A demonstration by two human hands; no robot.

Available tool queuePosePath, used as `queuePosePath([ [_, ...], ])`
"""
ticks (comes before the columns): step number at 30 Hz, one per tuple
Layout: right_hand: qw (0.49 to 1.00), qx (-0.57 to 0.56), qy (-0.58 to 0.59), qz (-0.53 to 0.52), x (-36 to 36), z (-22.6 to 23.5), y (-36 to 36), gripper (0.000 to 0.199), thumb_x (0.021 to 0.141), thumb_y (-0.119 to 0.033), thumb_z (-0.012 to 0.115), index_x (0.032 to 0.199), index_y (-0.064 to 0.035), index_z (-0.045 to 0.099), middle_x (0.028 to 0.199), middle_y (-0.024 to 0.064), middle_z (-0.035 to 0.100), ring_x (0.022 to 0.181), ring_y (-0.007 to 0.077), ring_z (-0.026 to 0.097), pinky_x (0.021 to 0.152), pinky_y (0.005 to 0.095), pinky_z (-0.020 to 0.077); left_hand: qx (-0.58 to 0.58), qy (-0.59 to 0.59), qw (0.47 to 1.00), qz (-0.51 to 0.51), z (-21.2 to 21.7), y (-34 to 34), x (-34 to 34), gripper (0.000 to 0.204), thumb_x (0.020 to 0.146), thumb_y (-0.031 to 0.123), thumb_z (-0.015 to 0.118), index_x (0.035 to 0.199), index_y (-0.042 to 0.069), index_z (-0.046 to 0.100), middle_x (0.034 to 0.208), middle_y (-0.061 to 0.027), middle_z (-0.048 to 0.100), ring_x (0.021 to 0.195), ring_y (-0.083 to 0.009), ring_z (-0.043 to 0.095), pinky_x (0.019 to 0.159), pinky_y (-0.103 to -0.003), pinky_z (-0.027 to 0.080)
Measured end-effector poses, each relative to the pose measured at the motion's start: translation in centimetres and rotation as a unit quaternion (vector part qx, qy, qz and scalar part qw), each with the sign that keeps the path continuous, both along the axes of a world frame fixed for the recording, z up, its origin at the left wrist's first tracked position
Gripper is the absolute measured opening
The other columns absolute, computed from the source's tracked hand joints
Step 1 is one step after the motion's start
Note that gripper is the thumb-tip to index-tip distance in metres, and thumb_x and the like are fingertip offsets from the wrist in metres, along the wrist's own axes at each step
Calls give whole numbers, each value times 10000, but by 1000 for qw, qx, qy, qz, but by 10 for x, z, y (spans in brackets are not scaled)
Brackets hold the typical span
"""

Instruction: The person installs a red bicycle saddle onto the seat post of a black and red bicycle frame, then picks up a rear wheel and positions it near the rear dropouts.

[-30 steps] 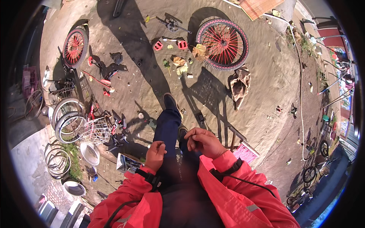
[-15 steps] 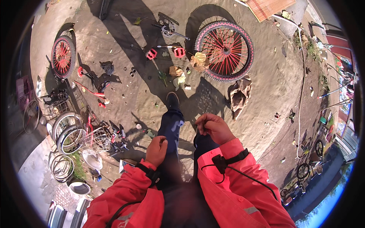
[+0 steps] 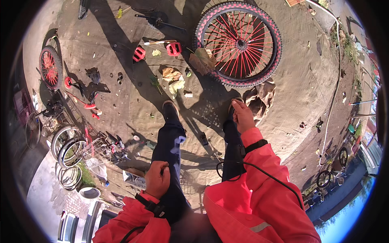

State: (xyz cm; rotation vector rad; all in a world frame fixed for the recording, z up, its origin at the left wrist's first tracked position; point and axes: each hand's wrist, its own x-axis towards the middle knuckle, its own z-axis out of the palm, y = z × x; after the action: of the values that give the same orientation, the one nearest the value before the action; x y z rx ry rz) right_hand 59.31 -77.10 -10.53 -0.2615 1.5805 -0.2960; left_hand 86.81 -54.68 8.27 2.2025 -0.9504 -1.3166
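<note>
My right hand hangs over my right leg, its fingers curled in and nothing visible in them. It overlaps the view of a crumpled brown cloth on the ground, though I see no grip on it. Lower down, my left hand is a loose fist in front of my left leg, also with nothing showing. Beyond my feet lies a large bicycle wheel with red spokes and a black and pink tyre. Left of it are two red pedals and a crank with a chainring.
A smaller red-spoked wheel is at the far left. Red and black bike parts lie nearer, above a wire basket and loose rims. Dry leaves litter the ground sheet. A pale hose runs down the right side.
I have moved forward, and the large wheel and pedals appear closer. My right foot now shows beside the cloth. My hands have moved apart, the right one reaching farther out.
</note>
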Motion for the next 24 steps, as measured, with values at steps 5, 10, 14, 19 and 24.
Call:
queuePosePath([
  [5, 991, 54, 80, -92, -40, -103, -15, 254, 894, -349, 741, 900, -134, 606, 622, -45, 445, 493, 69, 413, 422, 222, 310, 32, -34, 999, -15, -6, -15, -9, 154, 869, -14, 602, 1016, 31, 606, 904, -115, 623, 638, -215, 598, 560, -303, 464],
  [10, 954, 111, 105, -256, -61, -178, -31, 337, 870, -412, 758, 865, -122, 586, 609, -23, 403, 492, 103, 414, 435, 233, 316, 63, -60, 995, -51, -8, -32, -10, 175, 845, -40, 607, 1002, 37, 611, 902, -106, 625, 592, -175, 561, 513, -274, 427],
  [14, 945, 114, 67, -298, -74, -216, -39, 450, 810, -514, 777, 769, -152, 511, 589, -34, 354, 526, 109, 398, 468, 240, 315, 70, -80, 991, -83, -10, -45, -10, 189, 830, -54, 609, 998, 34, 610, 905, -110, 631, 585, -172, 562, 495, -270, 417],
  [19, 933, 128, 50, -334, -76, -239, -46, 567, 746, -554, 816, 659, -189, 391, 576, -42, 322, 529, 116, 357, 490, 266, 285, 71, -88, 990, -89, -11, -54, -8, 188, 829, -53, 611, 997, 31, 609, 905, -117, 634, 590, -176, 566, 500, -268, 424],
  [24, 950, 82, 35, -298, -85, -214, -47, 529, 736, -545, 829, 688, -218, 416, 578, -41, 324, 519, 119, 354, 500, 279, 289, 64, -74, 992, -80, -10, -54, -10, 184, 831, -48, 611, 997, 30, 604, 910, -124, 632, 597, -183, 569, 512, -274, 434],
])
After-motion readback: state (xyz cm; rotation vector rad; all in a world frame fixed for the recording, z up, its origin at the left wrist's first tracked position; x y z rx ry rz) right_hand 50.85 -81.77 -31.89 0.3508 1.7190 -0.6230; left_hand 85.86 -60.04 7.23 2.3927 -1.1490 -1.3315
